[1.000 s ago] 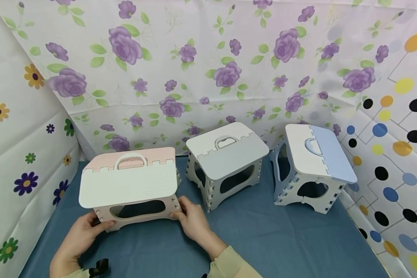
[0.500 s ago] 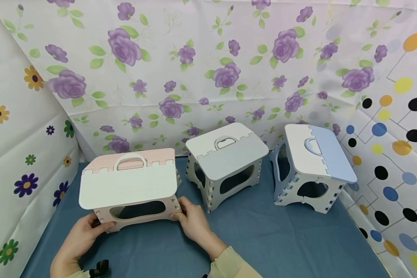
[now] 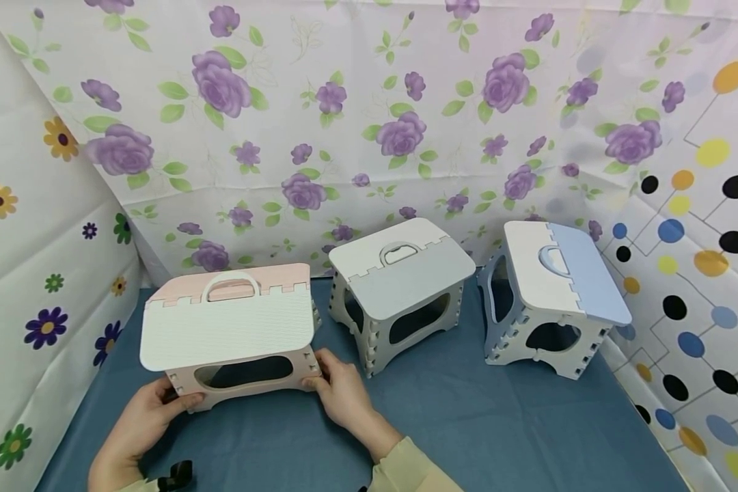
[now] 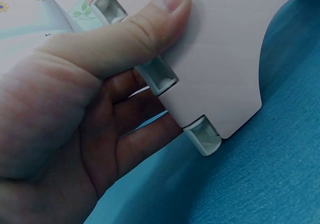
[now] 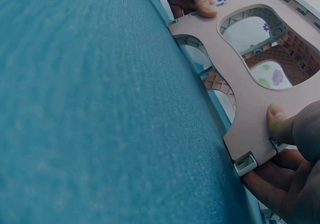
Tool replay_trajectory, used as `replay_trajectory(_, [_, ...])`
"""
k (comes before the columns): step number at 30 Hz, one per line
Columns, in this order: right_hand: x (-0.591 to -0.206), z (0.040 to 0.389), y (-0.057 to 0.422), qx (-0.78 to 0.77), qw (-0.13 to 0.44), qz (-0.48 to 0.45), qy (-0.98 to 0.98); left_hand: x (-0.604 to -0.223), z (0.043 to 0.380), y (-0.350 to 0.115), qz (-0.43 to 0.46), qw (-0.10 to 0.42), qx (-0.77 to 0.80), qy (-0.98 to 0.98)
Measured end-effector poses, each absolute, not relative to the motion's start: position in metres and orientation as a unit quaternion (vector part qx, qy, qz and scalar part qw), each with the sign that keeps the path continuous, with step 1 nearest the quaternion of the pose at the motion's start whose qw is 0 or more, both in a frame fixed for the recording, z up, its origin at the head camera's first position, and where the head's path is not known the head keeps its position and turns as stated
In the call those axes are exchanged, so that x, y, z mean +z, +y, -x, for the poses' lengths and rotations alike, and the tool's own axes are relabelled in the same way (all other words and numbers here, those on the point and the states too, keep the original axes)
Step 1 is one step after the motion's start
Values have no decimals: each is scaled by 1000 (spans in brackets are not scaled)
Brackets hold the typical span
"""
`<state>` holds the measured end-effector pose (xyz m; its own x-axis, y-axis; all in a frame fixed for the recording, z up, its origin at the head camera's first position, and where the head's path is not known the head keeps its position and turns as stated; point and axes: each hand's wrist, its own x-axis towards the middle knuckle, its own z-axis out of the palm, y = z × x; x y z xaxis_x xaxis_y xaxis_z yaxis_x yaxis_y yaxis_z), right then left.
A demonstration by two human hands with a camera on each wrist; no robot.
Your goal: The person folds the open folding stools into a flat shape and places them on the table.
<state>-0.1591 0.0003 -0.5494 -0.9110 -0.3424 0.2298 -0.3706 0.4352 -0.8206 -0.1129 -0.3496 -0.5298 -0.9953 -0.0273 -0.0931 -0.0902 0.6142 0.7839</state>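
Note:
A pink and white folding step stool [image 3: 227,335] stands unfolded at the left of the table, its arched handle lying on the top. My left hand [image 3: 144,417] grips its front left leg: in the left wrist view the thumb [image 4: 172,2] presses the pink front panel [image 4: 220,64] and the other fingers reach behind the edge. At the front right leg my right hand [image 3: 344,389] holds on the same way, thumb on the front face, as the right wrist view shows. The stool's feet are at the blue cloth. Its rear legs are mostly hidden in the head view.
A grey and white folding stool [image 3: 406,273] stands just right of the pink one. Farther right is a blue and white folding stool [image 3: 559,273]. All stand on a blue tablecloth [image 3: 467,424]. Flowered sheets [image 3: 344,137] hang behind and at the left; a dotted sheet [image 3: 701,273] hangs at the right.

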Motion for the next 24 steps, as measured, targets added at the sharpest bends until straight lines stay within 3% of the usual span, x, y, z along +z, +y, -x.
replay_trajectory(24, [-550, 160, 0, 478, 19, -213, -852, -530, 113, -349, 30, 37, 440, 897])
